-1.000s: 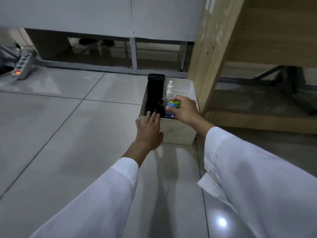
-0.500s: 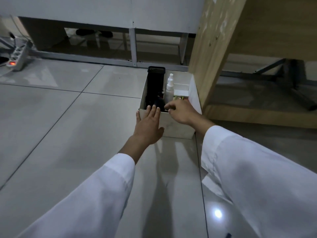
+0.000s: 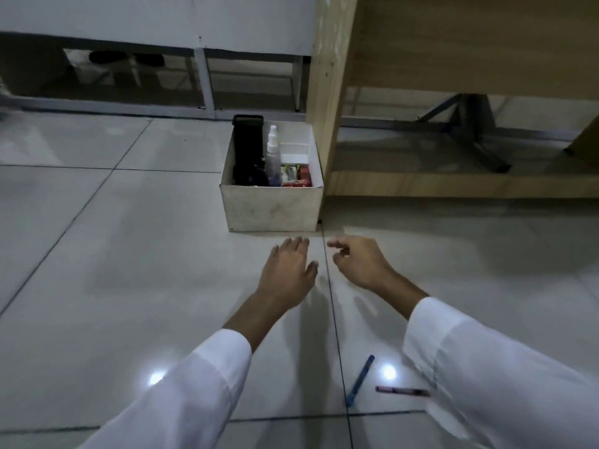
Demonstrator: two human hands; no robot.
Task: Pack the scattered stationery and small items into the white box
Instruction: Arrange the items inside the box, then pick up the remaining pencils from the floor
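Note:
The white box (image 3: pixel 271 209) stands on the tiled floor against a wooden desk leg. Inside it are a tall black case (image 3: pixel 248 140), a small white spray bottle (image 3: pixel 273 149), a white carton (image 3: pixel 293 152) and red packets (image 3: pixel 299 181). My left hand (image 3: pixel 287 270) hovers flat over the floor just in front of the box, fingers straight and holding nothing. Beside it, my right hand (image 3: pixel 358 259) hangs with loosely curled fingers, also holding nothing. A blue pen (image 3: pixel 359 380) and a dark pink-tipped pen (image 3: pixel 402 391) lie on the floor close to me, by my right sleeve.
The wooden desk leg (image 3: pixel 327 85) and its low crossbar (image 3: pixel 453 186) border the box on the right. A grey partition frame (image 3: pixel 204 82) runs along the back. A chair base (image 3: pixel 473 124) sits under the desk. Glossy floor tiles spread to the left.
Both hands have pulled back from the box toward me. My right hand let go of the small coloured item inside the box and is now empty. The view tilted down, showing two pens.

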